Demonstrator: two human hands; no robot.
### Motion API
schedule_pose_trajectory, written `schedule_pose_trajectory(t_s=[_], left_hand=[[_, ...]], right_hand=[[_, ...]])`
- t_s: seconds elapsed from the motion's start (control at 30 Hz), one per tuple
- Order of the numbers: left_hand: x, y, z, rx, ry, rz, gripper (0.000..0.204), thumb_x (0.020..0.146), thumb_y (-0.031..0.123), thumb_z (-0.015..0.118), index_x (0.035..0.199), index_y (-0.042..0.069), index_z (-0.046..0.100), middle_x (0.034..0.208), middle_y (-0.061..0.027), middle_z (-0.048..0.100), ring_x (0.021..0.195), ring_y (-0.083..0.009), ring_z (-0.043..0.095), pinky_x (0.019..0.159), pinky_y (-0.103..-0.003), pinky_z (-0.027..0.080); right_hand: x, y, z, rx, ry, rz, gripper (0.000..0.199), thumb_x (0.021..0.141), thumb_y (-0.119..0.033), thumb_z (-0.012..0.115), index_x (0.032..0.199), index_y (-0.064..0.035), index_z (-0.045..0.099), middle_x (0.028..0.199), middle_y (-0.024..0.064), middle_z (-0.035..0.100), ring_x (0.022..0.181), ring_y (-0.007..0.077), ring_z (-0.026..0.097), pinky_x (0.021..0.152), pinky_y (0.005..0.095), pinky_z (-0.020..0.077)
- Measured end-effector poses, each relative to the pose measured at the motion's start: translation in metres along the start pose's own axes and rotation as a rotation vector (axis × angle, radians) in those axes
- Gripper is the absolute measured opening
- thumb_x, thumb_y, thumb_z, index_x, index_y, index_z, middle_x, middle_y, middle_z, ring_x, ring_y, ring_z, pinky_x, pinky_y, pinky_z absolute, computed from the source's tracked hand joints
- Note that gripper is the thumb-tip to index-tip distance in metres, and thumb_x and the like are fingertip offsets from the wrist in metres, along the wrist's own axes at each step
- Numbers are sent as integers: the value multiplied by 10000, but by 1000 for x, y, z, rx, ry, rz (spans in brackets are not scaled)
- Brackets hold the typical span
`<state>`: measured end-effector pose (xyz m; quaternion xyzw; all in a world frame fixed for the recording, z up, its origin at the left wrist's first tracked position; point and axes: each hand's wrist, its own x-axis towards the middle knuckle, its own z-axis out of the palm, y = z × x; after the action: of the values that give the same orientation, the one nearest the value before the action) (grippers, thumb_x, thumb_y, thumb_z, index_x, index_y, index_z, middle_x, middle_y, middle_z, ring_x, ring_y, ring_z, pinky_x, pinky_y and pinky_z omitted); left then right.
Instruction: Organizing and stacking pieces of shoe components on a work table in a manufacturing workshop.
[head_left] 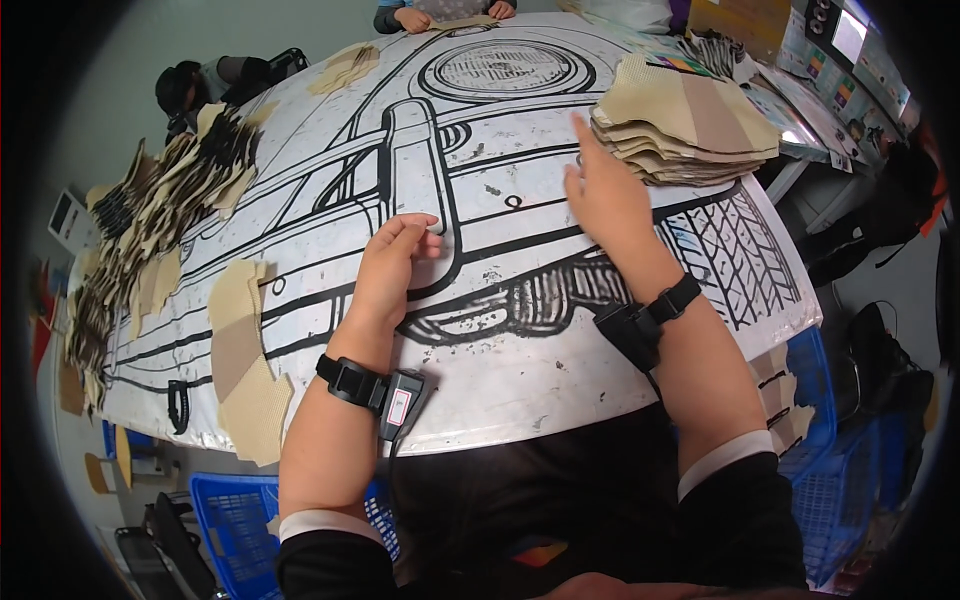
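- Two bare hands hang over the worktop [530, 390], and from where I stand neither shows a piece of cloth in its grip.
- The right hand [608, 190] has its thumb and forefinger spread apart, right beside the left edge of the beige stack [665, 95]; whether it touches, I cannot tell.
- The left hand [395, 255] is loosely curled near the middle; whether its fingertips meet, I cannot tell.
- That stack sits at the far right of the worktop, its layers slightly fanned along the near side.
- Handling these sheets well, I'd judge, means peeling at one corner with thumb and forefinger, so a single layer comes away and those below stay squared; the left hand could steady the free edge.
- The stack's long axis runs roughly left to right, tipping a little toward the person at its right end; a brown band crosses it from far to near.
- One loose piece [245, 400] lies at the near left, its long axis running away from the person, its band crosswise.
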<state>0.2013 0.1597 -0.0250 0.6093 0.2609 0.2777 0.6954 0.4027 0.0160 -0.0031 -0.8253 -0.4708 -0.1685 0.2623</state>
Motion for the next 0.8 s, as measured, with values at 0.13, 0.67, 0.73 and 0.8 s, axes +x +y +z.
schedule_pose_trajectory(t_s=[0.13,0.67,0.73,0.8], left_hand=[[0,0,0,-17,2,-3,179,866,137,455,940,15,564,765,-31,561,692,-84,503,689,-196,400],[1,0,-1,-23,3,-2,182,882,138,448,952,3,549,745,-18,540,672,-85,498,660,-187,407],[0,0,-2,-31,9,-8,178,879,137,450,946,4,548,740,-17,543,667,-83,500,660,-186,410],[1,-1,-2,-35,10,-6,176,878,135,450,942,5,548,738,-16,544,664,-83,502,661,-186,411]], right_hand=[[3,9,-6,-212,100,168,596,769,-195,506,1324,-111,307,761,110,622,639,283,602,555,396,479],[2,10,2,-294,98,131,328,782,-222,500,1070,-76,558,651,135,607,604,290,606,540,396,479],[1,7,6,-380,11,98,344,785,-222,495,1082,-55,549,629,135,603,596,284,607,535,386,481],[-2,6,11,-388,-22,105,350,784,-227,499,1079,-46,547,622,136,602,590,283,607,532,386,481]])
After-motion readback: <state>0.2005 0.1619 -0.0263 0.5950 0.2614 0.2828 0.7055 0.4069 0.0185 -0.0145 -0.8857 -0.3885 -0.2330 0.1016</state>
